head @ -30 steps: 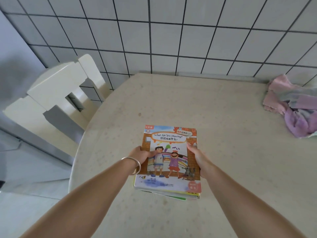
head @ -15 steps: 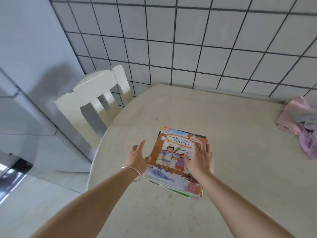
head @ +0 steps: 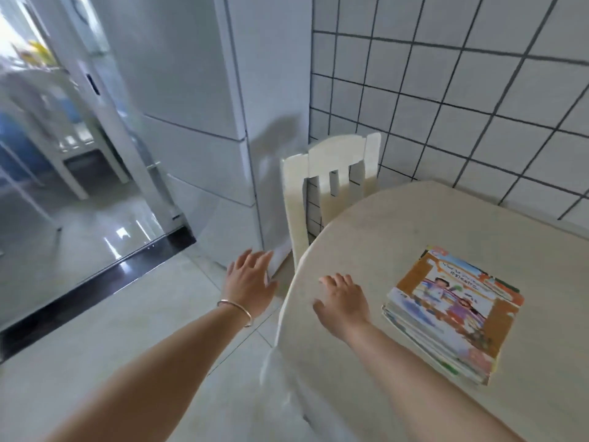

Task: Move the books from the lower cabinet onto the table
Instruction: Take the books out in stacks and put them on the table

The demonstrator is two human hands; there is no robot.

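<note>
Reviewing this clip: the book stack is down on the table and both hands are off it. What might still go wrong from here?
1. The stack of books is fanned, its lower books jutting out past the top cover, so a bump might slide it apart.
2. The right hand hovers open above the table beside the stack and might clip it in passing.
3. The left hand reaches out near the chair and may catch on it.

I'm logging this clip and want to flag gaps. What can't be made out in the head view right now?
- Lower cabinet: nowhere in frame.
- Stack of books: count unclear; the top cover hides the rest, edges too thin.
- Table: right and near parts cut off by the frame.
- Room at far left: motion-blurred.
- Chair: seat hidden by the table.
</note>
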